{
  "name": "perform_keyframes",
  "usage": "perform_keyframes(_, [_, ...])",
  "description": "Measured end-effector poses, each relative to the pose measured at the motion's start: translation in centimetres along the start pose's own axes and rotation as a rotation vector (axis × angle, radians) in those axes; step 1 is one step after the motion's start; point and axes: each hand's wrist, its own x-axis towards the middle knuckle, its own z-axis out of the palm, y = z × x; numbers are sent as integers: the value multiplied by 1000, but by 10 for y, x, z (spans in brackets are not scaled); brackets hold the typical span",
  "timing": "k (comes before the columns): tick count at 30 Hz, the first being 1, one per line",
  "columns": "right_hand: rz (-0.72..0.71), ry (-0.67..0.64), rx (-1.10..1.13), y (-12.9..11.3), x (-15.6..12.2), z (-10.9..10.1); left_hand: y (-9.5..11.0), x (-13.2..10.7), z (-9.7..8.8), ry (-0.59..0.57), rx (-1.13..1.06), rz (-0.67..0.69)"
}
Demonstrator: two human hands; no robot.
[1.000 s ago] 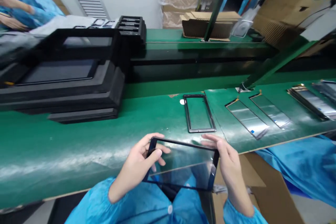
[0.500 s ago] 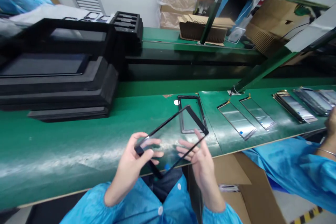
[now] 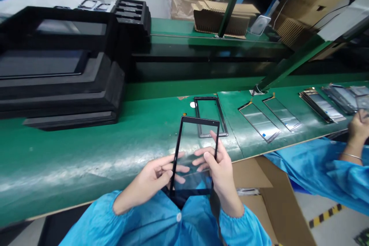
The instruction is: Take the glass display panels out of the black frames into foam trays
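Between my hands, near the bench's front edge, is a clear glass touch panel point(image 3: 196, 153) with a black border, upright and leaning toward me. My left hand point(image 3: 155, 178) grips its left edge, thumb in front and fingers seen through the glass behind. My right hand point(image 3: 220, 173) grips the right edge the same way, index finger raised near the upper corner. Behind the panel, a black tablet frame point(image 3: 223, 117) lies flat on the green bench point(image 3: 86, 153), partly covered by the panel's top. A small orange tab point(image 3: 185, 114) shows just above the panel's upper left corner.
Stacked black foam trays point(image 3: 95, 96) stand at the left. Right of the frame lie two clear panels point(image 3: 259, 123), then a pile of panels point(image 3: 323, 107). A co-worker's hand point(image 3: 359, 127) is at the far right. An open cardboard box point(image 3: 284, 203) sits below the bench edge.
The panel has turned from a slanted position to nearly straight, its short black edge now at the top. My right thumb has come over its right edge. The co-worker's hand shows more fully.
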Motion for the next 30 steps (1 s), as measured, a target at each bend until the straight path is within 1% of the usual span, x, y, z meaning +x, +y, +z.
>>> perform_keyframes(5, [-6, 65, -6, -2, 1, 1, -4, 3, 1, -47, -14, 37])
perform_keyframes(8, [-24, 120, -5, -1, 3, -1, -10, 5, 1, -85, -102, 53])
perform_keyframes(11, [-9, 139, 9, 2, 5, -3, -14, 8, 1, -114, -163, 52])
perform_keyframes(17, [44, 158, 69, 7, 8, -7, -16, 10, 2, -117, -124, 55])
perform_keyframes(21, [89, 162, 116, 6, 9, -9, -16, 11, 5, -89, -106, 96])
perform_keyframes(24, [78, 121, 85, 7, 6, -8, -9, 16, 8, -37, -105, 122])
perform_keyframes(26, [83, 73, 67, 9, 1, -7, -1, 23, 8, 8, -121, 162])
perform_keyframes(30, [115, 35, 74, 16, -10, -4, 9, 41, 2, 37, -172, 242])
